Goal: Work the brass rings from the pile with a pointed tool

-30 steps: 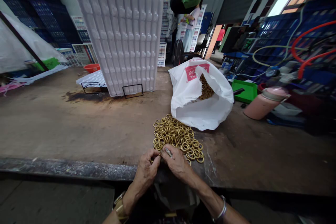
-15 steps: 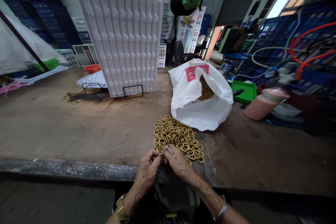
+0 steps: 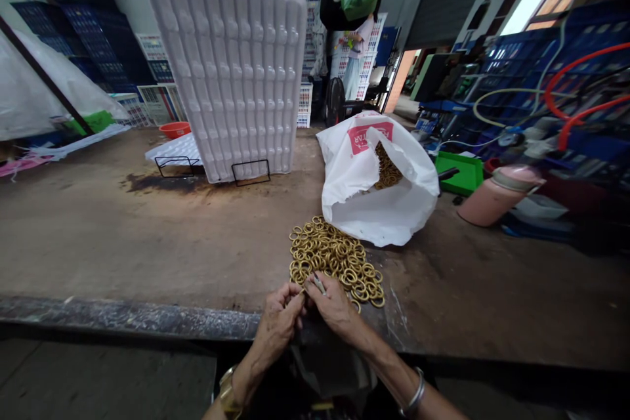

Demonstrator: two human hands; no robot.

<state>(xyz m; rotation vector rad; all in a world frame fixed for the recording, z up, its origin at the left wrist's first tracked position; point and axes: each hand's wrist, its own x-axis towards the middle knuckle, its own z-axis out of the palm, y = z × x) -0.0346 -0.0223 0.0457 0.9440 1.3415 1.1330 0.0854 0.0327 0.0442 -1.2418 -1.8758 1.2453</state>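
My left hand (image 3: 279, 318) is closed in a pinch at the near edge of the table, its fingertips meeting those of my right hand. Between them is a brass-coloured ring (image 3: 302, 291), mostly hidden by the fingers. My right hand (image 3: 335, 310) grips a slim pale metal tool (image 3: 319, 284) with a dark pointed end; its exact kind cannot be made out. Just beyond both hands lies a heap of brass-coloured rings (image 3: 327, 249). Behind the heap, a white woven sack (image 3: 344, 177) lies with its torn mouth gaping, more rings inside.
A ribbed clear plastic tray (image 3: 241, 79) leans upright in a black wire stand (image 3: 251, 171) on the wooden table (image 3: 147, 243). To the right are a pink bottle (image 3: 497, 197) and a green tray (image 3: 460, 172). A person (image 3: 358, 52) stands in the background.
The fingers of my left hand have shifted slightly around the ring. My right hand keeps its grip on the tool. The heap and the sack have not moved.
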